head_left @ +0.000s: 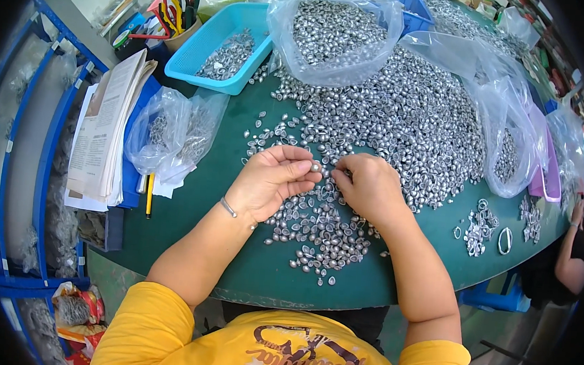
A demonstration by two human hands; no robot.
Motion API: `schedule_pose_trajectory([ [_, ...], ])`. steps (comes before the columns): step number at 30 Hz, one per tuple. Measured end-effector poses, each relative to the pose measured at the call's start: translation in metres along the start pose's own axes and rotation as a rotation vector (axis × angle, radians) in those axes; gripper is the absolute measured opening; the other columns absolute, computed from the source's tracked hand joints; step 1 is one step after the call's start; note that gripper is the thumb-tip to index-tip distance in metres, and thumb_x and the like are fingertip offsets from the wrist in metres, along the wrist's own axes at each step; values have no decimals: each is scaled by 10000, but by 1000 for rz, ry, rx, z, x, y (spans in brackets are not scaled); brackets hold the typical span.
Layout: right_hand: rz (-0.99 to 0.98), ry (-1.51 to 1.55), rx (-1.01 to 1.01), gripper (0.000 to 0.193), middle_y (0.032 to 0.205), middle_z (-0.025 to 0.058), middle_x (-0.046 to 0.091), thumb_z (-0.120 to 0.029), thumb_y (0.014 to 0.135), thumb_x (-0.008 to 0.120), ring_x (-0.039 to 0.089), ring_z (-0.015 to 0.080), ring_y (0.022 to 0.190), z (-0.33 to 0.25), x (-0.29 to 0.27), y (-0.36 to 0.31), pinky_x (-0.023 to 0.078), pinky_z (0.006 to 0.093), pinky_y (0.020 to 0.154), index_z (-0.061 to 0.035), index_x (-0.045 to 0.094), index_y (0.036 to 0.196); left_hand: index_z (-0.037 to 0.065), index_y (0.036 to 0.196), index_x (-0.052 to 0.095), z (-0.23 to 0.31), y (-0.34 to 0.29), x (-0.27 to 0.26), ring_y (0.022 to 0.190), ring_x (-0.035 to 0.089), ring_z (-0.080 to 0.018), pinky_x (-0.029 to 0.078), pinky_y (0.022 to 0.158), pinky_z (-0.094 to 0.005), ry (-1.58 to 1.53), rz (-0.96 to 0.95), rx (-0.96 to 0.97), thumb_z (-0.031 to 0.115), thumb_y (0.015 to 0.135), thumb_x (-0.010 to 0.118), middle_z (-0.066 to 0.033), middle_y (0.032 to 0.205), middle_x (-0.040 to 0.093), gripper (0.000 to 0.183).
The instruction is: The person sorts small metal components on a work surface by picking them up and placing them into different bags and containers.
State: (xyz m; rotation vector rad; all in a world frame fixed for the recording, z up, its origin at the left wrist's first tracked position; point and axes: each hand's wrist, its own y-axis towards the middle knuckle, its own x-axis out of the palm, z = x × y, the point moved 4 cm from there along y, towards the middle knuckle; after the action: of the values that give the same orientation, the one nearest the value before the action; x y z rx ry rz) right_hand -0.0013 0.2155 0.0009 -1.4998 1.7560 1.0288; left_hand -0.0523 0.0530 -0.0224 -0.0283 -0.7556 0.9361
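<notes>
Between the thumb and fingers of my left hand [275,178] is a small silver metal piece [316,168], rounded like a bead. Close to its right, my right hand [370,187] is closed in a pinch, its fingertips turned toward that piece; whatever they grip is hidden. A large heap of silver teardrop-shaped metal pieces [422,123] spreads beyond both hands. Nearer to me, below the hands, lies a smaller scatter of the same pieces [332,242], some showing hollow cupped sides.
At the back stand a turquoise basket [179,65] and an open plastic bag [277,44] of metal pieces. Papers [105,124] and a yellow pencil [149,197] lie left on the green table [188,243]. Metal rings [480,227] lie right, near another person's arm [573,260].
</notes>
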Motion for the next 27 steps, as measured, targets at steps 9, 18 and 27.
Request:
schedule_pose_trajectory([
  [9,30,1558,306,97,656,-39,493,-127,861,599,362,29,512,42,-23,0,264,194,434,-34,594,834,-11,999,566,4,1,-2,812,636,-203,545,717,-293,-225,-86,-2,2,854,544,-97,890,622,147],
  [18,136,690,295,150,672,-1,570,-132,824,629,475,58,611,48,-26,0,400,231,546,17,629,840,-20,933,569,6,-1,1,694,563,-160,483,599,-243,-258,85,45,40,835,511,-80,803,561,129],
  [27,38,32,-32,103,796,96,619,-151,779,620,609,305,766,17,-8,0,483,408,681,-72,677,813,11,855,663,24,13,22,645,512,-47,405,575,-184,1045,170,532,29,766,658,31,706,541,91],
])
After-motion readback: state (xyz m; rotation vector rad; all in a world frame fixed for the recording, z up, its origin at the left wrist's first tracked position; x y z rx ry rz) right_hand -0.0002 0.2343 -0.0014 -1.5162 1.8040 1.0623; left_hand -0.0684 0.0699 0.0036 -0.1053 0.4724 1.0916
